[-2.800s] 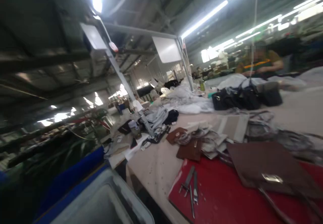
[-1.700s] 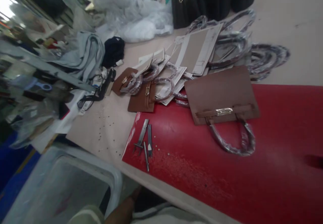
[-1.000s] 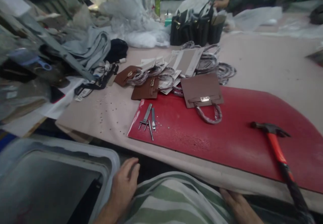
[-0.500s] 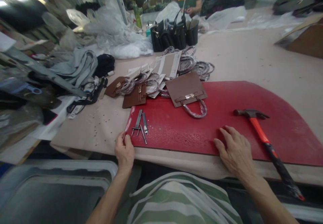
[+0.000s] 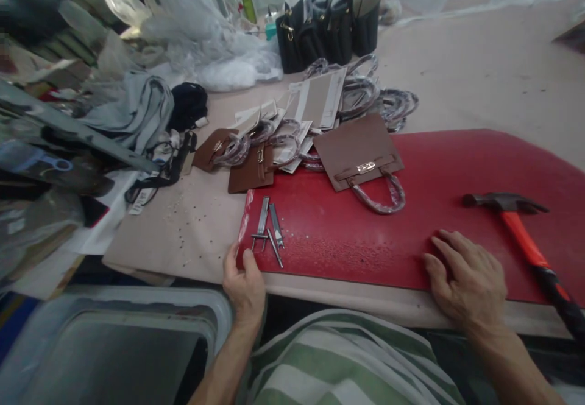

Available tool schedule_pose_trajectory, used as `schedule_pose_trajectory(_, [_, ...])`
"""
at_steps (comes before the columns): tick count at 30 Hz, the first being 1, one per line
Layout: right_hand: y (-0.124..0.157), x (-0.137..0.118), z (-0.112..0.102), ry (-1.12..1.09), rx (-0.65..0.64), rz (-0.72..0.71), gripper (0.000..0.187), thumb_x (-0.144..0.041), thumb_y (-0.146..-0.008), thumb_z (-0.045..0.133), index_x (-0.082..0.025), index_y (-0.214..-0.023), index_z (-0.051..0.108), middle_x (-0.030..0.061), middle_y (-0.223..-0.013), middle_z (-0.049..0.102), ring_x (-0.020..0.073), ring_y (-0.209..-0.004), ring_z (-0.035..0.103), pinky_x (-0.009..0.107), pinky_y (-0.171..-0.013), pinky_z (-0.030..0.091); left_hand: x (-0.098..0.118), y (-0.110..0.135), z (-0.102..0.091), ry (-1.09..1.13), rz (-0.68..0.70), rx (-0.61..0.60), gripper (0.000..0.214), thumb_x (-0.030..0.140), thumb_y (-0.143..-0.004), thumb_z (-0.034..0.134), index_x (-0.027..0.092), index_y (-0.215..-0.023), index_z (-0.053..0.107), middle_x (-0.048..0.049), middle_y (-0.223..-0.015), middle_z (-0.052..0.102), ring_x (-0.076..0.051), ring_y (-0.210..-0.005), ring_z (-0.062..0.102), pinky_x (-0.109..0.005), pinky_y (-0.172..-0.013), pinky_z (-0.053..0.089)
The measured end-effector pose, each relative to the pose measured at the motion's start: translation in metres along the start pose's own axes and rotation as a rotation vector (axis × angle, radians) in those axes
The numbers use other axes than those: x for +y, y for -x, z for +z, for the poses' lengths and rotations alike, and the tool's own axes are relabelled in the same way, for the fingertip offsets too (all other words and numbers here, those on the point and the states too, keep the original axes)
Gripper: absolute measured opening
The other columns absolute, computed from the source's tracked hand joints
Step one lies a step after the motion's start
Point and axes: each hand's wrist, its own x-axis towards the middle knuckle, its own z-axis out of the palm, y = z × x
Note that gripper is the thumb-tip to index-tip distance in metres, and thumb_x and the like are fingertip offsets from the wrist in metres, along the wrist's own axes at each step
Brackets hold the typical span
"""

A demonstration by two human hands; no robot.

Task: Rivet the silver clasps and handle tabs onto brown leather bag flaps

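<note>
My left hand (image 5: 245, 283) grips the near left corner of the red mat (image 5: 411, 222), thumb on top. My right hand (image 5: 468, 280) lies flat on the mat's near edge, fingers spread, holding nothing. Several metal punch tools (image 5: 269, 228) lie on the mat just beyond my left hand. A brown leather bag panel with a metal clasp and wrapped handle (image 5: 363, 164) rests at the mat's far side. A hammer with an orange and black handle (image 5: 525, 240) lies on the mat to the right of my right hand.
Smaller brown leather pieces (image 5: 249, 170), card patterns (image 5: 315, 100) and wrapped handles (image 5: 388, 100) are piled behind the mat. Black handbags (image 5: 329, 30) stand further back. Cloth and plastic bags (image 5: 183, 58) clutter the left. A grey plastic bin (image 5: 114, 344) sits below the table's (image 5: 479, 82) edge.
The view swung down from the hall to the table. My hands rose from my lap onto the red mat's near edge; since half a second ago they hold much the same places.
</note>
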Motion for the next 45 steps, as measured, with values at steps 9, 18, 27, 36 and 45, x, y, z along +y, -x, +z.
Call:
schedule_pose_trajectory(9, [0.003,0.020,0.001,0.008,0.105,-0.161,0.028,-0.030,-0.093,0.059,-0.015,-0.115,0.067,0.0158,-0.118,0.071,0.0319,-0.108,0.068,0.043,-0.092,0.052,-0.013,0.018,0.005,-0.009,0.272,0.089,0.036,0.035,-0.097,0.055,0.010,-0.120,0.066,-0.0191,-0.124,0.067,-0.027,-0.122,0.062,-0.045,-0.109,0.047])
schedule_pose_trajectory(18, [0.007,0.016,0.002,-0.020,0.132,-0.067,0.025,-0.033,-0.094,0.058,-0.018,-0.112,0.067,0.0146,-0.116,0.072,0.0320,-0.111,0.067,0.046,-0.098,0.051,-0.014,0.023,0.003,0.036,0.316,0.047,0.035,0.033,-0.097,0.057,0.013,-0.125,0.064,-0.0183,-0.129,0.065,-0.028,-0.124,0.060,-0.045,-0.109,0.048])
schedule_pose_trajectory(27, [-0.034,0.012,-0.006,-0.196,-0.009,0.185,0.035,-0.045,-0.096,0.055,-0.021,-0.121,0.064,0.0119,-0.118,0.068,0.0265,-0.100,0.068,0.043,-0.088,0.056,-0.033,0.023,0.009,0.007,0.456,0.079,0.031,0.029,-0.098,0.055,0.012,-0.121,0.066,-0.0187,-0.129,0.064,-0.030,-0.124,0.060,-0.045,-0.110,0.046])
schedule_pose_trajectory(36, [-0.092,-0.008,0.015,-0.008,-0.286,-0.129,0.022,-0.023,-0.095,0.051,-0.019,-0.105,0.070,0.0165,-0.138,0.054,0.0294,-0.109,0.061,0.046,-0.089,0.053,-0.049,0.021,0.018,0.007,0.546,0.105,0.028,0.030,-0.097,0.054,0.015,-0.117,0.067,-0.0169,-0.131,0.062,-0.029,-0.123,0.060,-0.045,-0.110,0.046])
schedule_pose_trajectory(45, [-0.040,-0.072,0.003,-0.068,-0.287,-0.313,0.015,-0.021,-0.098,0.054,-0.022,-0.089,0.066,0.0068,-0.097,0.065,0.0222,-0.082,0.055,0.036,-0.074,0.037,-0.046,0.020,0.015,0.001,0.476,0.050,0.032,0.035,-0.099,0.050,0.014,-0.116,0.068,-0.0172,-0.132,0.061,-0.030,-0.123,0.059,-0.045,-0.108,0.047])
